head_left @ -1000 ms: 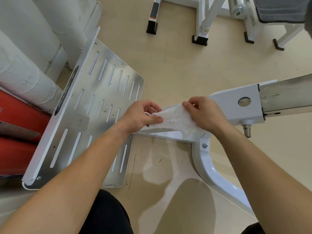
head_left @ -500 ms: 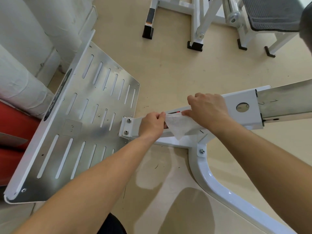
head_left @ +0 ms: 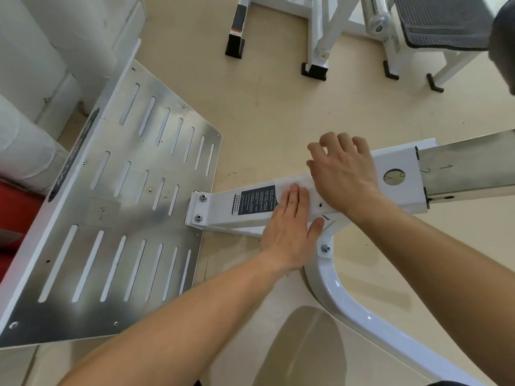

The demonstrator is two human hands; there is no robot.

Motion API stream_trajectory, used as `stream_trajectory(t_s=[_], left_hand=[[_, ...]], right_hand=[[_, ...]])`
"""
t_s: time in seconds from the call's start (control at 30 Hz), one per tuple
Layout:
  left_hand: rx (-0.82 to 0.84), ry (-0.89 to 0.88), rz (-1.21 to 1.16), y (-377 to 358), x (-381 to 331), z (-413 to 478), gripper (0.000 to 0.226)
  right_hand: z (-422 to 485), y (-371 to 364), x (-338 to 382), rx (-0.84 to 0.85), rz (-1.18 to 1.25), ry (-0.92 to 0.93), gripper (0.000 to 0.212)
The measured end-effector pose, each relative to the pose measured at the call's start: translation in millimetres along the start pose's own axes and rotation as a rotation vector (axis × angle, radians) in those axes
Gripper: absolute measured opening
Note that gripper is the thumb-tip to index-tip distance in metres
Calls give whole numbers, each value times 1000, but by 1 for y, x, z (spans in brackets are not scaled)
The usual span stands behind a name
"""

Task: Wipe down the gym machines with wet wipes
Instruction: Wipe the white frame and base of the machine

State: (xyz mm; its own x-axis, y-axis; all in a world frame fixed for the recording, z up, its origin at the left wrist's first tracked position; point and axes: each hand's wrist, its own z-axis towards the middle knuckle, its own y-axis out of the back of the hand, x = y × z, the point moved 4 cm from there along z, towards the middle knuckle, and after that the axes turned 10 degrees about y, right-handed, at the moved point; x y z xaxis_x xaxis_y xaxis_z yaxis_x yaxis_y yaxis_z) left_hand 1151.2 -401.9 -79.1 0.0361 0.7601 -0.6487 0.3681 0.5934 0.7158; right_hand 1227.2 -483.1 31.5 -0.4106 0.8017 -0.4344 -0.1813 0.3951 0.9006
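Note:
A white wet wipe (head_left: 296, 181) lies spread flat on the white beam (head_left: 223, 210) of a gym machine, just right of a black label (head_left: 255, 201). My left hand (head_left: 289, 229) presses flat on the wipe with straight fingers. My right hand (head_left: 341, 174) rests on the wipe's right part, fingers spread and slightly bent over the beam's far edge. The beam bolts to a slotted metal footplate (head_left: 119, 218) on the left and joins a steel bar (head_left: 468, 168) on the right.
A curved white frame leg (head_left: 362, 316) runs from under the beam to the lower right. Another white machine with black feet (head_left: 315, 71) and a grey padded seat (head_left: 440, 20) stands at the top. White wrapped rolls (head_left: 25, 151) and red padding (head_left: 14, 207) lie at the left.
Both hands held the wipe stretched between them above the beam. Now the wipe is laid flat on the beam and both hands have opened on top of it.

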Motion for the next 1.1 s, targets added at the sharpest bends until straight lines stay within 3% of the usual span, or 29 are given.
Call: stream_trajectory(t_s=[0.07,0.23,0.37,0.43,0.53,0.63,0.8,1.1], left_hand=[[0,-18,37,0,4,2,78],[-8,-93,87,-4,17,2,79],[-25,-175,91,-6,32,0,81],[-44,-193,-4,-3,32,-2,81],[-131,-135,-210,7,32,-1,69],[-242,-132,-187,10,33,7,63],[-72,-131,24,-8,33,20,84],[59,-164,92,-9,105,36,85]], right_hand=[[-14,9,10,-61,91,57,39],[-58,-15,23,294,33,161,58],[-69,-15,23,423,9,136,82],[-70,-11,25,422,17,147,81],[-68,-5,24,441,-24,171,63],[-69,-9,22,476,-43,209,66],[-65,-22,24,480,49,186,76],[-6,-53,65,573,80,326,99]])
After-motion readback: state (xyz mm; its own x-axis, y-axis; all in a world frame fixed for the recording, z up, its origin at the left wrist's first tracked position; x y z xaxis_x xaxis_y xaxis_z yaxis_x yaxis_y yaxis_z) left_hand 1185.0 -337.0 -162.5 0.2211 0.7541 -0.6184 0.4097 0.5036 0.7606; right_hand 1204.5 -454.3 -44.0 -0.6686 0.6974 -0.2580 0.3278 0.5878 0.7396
